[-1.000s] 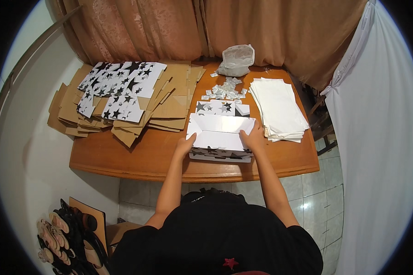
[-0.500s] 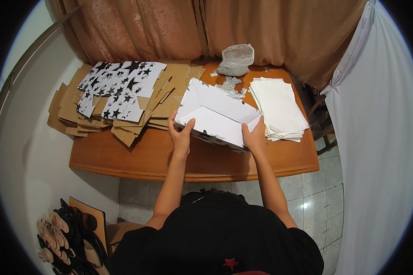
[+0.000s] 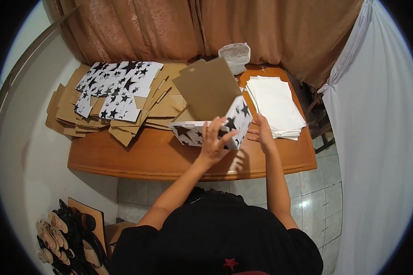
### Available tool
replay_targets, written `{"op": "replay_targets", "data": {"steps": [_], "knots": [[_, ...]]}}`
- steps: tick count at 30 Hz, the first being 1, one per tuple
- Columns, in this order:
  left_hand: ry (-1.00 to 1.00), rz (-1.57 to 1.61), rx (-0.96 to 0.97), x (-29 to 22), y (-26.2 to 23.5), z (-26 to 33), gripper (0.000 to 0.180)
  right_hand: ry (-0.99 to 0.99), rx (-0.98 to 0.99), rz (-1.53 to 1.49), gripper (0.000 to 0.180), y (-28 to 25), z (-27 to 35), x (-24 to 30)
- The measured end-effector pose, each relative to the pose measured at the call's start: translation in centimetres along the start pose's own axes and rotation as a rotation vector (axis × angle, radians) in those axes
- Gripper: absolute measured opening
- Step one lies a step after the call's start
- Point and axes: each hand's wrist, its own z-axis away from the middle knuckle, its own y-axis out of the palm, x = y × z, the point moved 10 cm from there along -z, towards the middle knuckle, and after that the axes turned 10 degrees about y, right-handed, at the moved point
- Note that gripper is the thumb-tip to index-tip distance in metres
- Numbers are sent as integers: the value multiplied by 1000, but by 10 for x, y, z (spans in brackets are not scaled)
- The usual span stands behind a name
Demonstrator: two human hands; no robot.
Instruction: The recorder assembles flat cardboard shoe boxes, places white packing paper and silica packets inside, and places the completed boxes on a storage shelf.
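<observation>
One star-printed box [image 3: 211, 110] stands over the middle of the tabletop [image 3: 119, 158], brown flap [image 3: 202, 85] raised; whether it rests there cannot be confirmed. Left hand [image 3: 213, 142]: fingers [image 3: 208, 130] spread against the box's near side; grip cannot be determined. Right hand [image 3: 263, 134]: fingers released and parted, just beside the box's right side. Cardboard pieces [image 3: 167, 109] lie left, white sheets [image 3: 276, 106] right.

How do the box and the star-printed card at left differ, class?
The box has raised walls; the card lies flat. The left hand touches the box; no hand touches the card. Both bear dark stars on white.
</observation>
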Motion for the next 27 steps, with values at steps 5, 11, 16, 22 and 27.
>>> {"op": "replay_targets", "data": {"steps": [5, 11, 16, 22, 27], "knots": [[170, -220, 92, -20, 55, 42, 81, 100, -89, 219, 81, 2, -18, -27], [16, 83, 290, -13, 74, 50, 58, -99, -134, 116, 68, -32, -81, -83], [-505, -255, -5, 79, 1, 99, 53, -64, -28, -62, 62, -31, -96, -103], [-587, -164, 28, 129, -26, 128, 36, -26, 126, -156, 54, -15, -108, -109], [-481, -53, 10, 152, -29, 120, 17, -17, 69, -89, 50, -13, -116, -103]]}}
